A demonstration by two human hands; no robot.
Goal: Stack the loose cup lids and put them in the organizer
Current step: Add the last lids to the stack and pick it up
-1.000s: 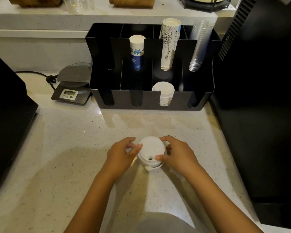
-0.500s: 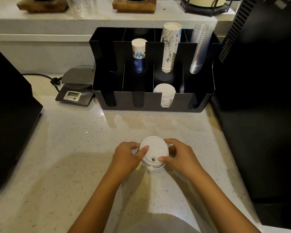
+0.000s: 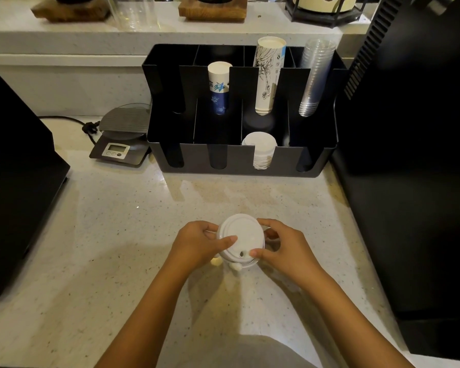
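Both hands have kept their hold on the lid stack over the last second, with the left thumb sliding a little further onto the top lid. Head view: the left hand grips the stack of white cup lids from its left side, thumb lying across the top; the right hand grips it from the right, fingers curled round the far rim and thumb tip pressed at the near edge beside the sip hole. The stack sits low over the pale speckled counter, near its front middle; whether it touches the surface I cannot tell. Behind it, well apart, stands the black organizer. Its front row holds another stack of white lids in the third slot from the left. The back row carries a short paper cup stack with blue print, a taller paper cup stack with line drawings, and clear plastic cups at the far right. A small digital scale rests just left of the organizer
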